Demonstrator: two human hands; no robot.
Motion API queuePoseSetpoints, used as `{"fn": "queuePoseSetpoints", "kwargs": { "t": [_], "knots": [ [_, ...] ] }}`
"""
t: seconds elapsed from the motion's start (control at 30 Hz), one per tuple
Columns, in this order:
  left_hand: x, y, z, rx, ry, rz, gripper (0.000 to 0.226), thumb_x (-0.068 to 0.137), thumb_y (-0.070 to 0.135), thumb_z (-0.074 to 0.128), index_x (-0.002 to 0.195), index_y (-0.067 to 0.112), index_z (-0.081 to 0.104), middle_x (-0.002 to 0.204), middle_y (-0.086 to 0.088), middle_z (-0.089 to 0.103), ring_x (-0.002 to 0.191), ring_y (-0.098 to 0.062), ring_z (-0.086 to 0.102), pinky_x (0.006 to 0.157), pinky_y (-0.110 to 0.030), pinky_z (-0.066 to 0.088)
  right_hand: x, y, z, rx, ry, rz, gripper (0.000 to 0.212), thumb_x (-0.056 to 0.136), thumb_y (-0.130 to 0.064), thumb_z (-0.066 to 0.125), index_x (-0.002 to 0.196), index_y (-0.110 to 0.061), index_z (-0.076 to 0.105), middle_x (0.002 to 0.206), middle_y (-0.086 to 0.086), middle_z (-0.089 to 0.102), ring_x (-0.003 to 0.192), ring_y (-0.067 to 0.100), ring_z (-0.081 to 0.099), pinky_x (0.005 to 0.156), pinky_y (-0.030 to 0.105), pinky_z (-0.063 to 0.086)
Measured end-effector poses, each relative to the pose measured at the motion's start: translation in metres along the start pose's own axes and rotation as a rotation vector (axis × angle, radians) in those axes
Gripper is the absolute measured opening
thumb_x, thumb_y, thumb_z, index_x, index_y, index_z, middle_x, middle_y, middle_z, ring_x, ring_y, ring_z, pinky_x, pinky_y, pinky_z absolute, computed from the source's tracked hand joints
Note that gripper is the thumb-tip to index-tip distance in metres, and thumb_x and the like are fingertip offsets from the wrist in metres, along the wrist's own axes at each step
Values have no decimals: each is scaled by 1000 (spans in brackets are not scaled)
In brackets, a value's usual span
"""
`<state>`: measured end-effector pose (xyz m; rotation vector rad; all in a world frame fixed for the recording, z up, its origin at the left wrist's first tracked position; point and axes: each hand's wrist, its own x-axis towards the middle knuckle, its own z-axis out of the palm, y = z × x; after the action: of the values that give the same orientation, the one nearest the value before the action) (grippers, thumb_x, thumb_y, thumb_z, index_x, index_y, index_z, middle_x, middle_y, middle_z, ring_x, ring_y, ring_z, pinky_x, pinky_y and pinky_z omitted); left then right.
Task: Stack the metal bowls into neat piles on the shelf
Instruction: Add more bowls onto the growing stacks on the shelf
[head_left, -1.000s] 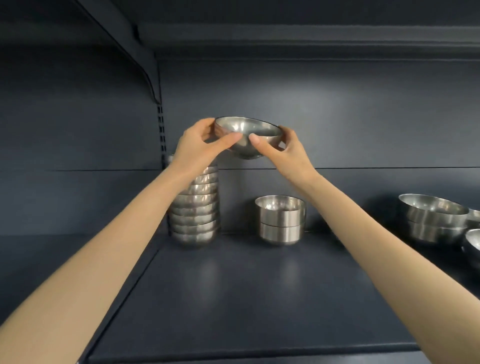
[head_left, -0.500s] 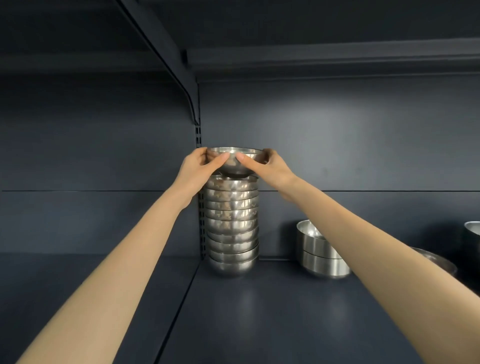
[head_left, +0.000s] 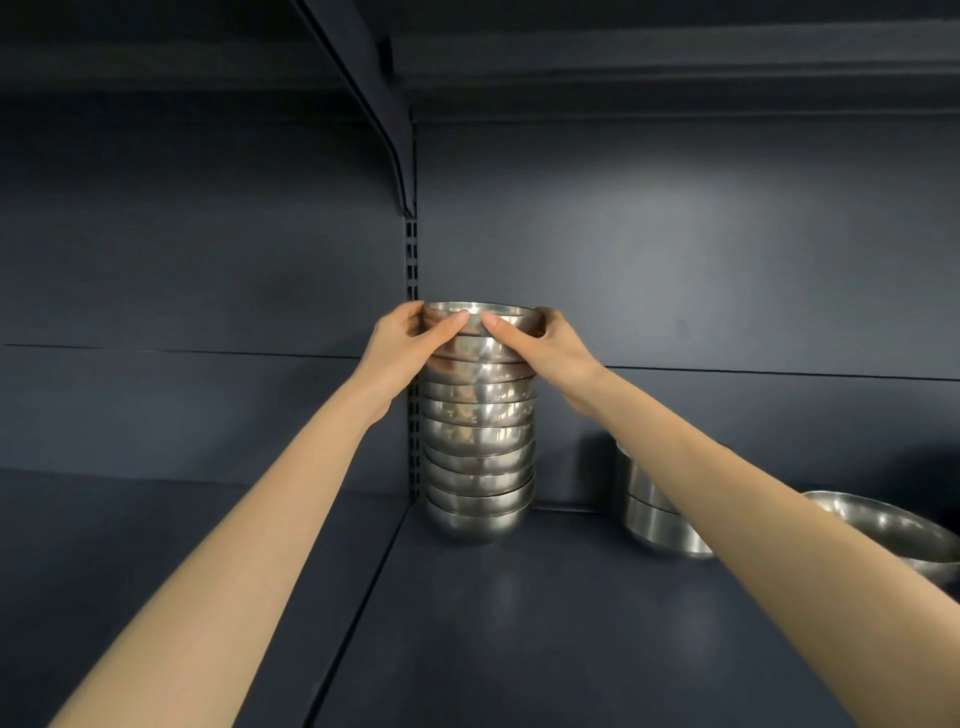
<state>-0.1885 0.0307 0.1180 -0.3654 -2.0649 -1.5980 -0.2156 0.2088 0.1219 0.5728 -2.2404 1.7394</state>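
A tall pile of several round metal bowls (head_left: 478, 452) stands at the back of the dark shelf (head_left: 519, 623), beside the slotted upright. The top bowl (head_left: 480, 312) sits nested on the pile. My left hand (head_left: 405, 348) grips its left rim, thumb across the front. My right hand (head_left: 545, 343) grips its right rim the same way. Both thumbs nearly meet at the front of the bowl.
A short pile of two straight-walled metal bowls (head_left: 654, 514) stands to the right, partly behind my right forearm. A wide metal bowl (head_left: 893, 530) lies at the far right edge. A bracket (head_left: 395, 156) and upper shelf hang overhead. The slotted upright (head_left: 412, 260) divides two bays.
Both hands carried the bowl left and lowered it from above the pile until it sits nested on top. The view has shifted left and closer.
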Motion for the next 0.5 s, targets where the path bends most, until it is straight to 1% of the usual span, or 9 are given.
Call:
{"fn": "queuePoseSetpoints", "kwargs": {
  "t": [0.1,0.2,0.3,0.4,0.5],
  "knots": [
    [-2,-2,2,-8,12,-4,39,87,35,68,114,9,61,114,-1,68,106,-6,62,78,-10,43,0,5,2,24,0,6,90,71,-58,77,138,-12,38,130,-3,56,117,13,57,102,34,47],
    [-4,-1,4,-7,15,-1,39,87,34,67,114,7,61,113,-3,68,101,-6,63,68,-5,44,-1,6,3,32,3,6,88,74,-55,75,140,-12,36,131,-3,55,117,14,56,102,33,47],
    [-4,-1,4,0,16,-5,40,87,33,67,115,5,60,111,-4,68,98,-6,63,63,-2,44,-2,6,3,34,1,5,86,76,-53,74,141,-12,35,131,-2,54,117,14,55,97,28,46],
    [-4,0,5,5,12,-9,39,87,35,67,115,9,60,110,-1,68,98,-4,62,65,-3,45,-3,6,1,24,6,2,86,77,-53,73,141,-11,34,132,-2,53,116,13,54,93,26,46],
    [-4,-1,5,20,17,-22,37,86,39,67,113,14,61,109,5,68,103,-4,62,77,-11,45,-3,4,1,18,4,5,84,78,-54,72,139,-11,35,131,-3,53,114,12,54,88,24,43]
  ]
}}
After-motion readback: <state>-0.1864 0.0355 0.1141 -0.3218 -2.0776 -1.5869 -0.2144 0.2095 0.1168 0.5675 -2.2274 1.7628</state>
